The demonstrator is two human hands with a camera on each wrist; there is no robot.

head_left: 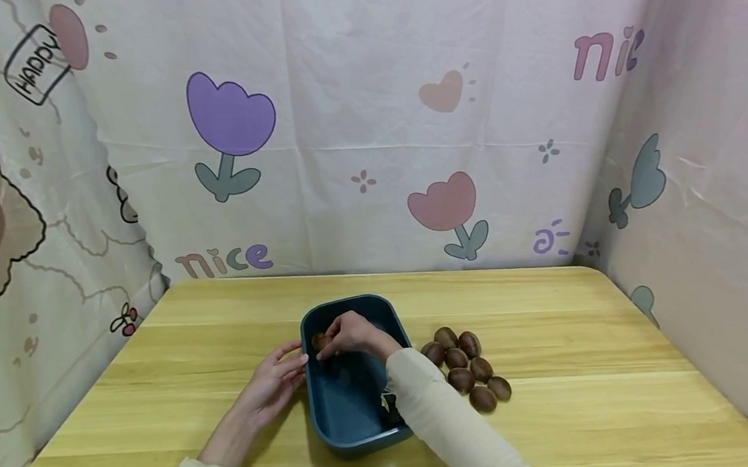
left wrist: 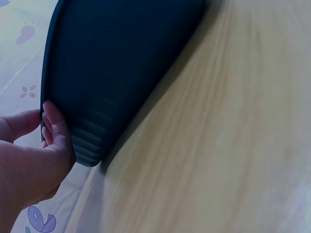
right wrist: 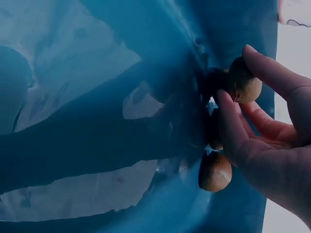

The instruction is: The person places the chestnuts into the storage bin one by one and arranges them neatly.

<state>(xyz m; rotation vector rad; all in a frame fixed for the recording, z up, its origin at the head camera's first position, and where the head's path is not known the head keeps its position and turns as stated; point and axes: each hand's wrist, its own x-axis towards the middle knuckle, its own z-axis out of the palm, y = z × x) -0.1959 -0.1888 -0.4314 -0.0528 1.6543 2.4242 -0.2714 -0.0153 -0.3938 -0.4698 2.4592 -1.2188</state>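
Observation:
A dark blue rectangular bin (head_left: 352,421) stands on the wooden table. My right hand (head_left: 354,335) is inside it, near its far left corner, and pinches a chestnut (right wrist: 245,85) between thumb and fingers. More chestnuts (right wrist: 215,172) lie in a row along the bin wall beside that hand, some partly hidden by its fingers. My left hand (head_left: 273,383) rests against the outside of the bin's left wall, its fingertips at the rim. In the left wrist view the left hand's fingers (left wrist: 56,124) touch the outer wall near a ridged corner.
A loose group of several chestnuts (head_left: 460,380) lies on the table (head_left: 580,378) just right of the bin, partly behind the right sleeve (head_left: 450,420). Printed cloth (head_left: 350,117) hangs behind the table and on both sides.

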